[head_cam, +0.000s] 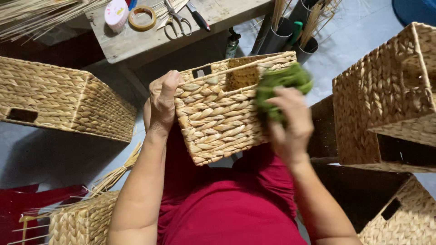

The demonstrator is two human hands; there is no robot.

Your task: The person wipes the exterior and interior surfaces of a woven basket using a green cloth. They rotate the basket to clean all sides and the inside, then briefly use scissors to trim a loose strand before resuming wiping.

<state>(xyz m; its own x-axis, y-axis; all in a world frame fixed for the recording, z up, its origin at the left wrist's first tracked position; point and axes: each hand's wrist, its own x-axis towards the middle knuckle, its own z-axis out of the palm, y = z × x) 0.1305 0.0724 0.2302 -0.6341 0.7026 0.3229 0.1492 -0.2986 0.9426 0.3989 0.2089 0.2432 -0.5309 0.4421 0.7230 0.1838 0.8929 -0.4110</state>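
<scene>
A person in red clothing, seen from above, holds a woven straw basket (222, 106) at the centre of the frame, tilted on its side over the lap so that one plaited wall faces the camera and the open mouth with its cut-out handle slot points toward the top of the picture. The left hand (162, 102) is closed on the basket's left corner, thumb over the rim and fingers wrapped behind it. The right hand (290, 120), slightly blurred, clutches a green cloth (282, 86) and presses it against the basket's right edge, near the upper right corner of the weave. At upper left a larger woven basket (59, 100) lies on its side on the grey floor (41, 154), and two more stand at the right edge of the frame, one big one (386, 90) at mid-right and another (404, 218) in the lower right corner. A fourth, smaller woven piece (81, 220) sits at lower left beside loose straw strands (116, 174). Along the top, a worn wooden bench (136, 43) carries scissors (175, 20), a roll of tape (142, 17) and a round pink-and-white container (116, 13). Dark tubes holding straw stalks (290, 31) stand at upper centre-right.
</scene>
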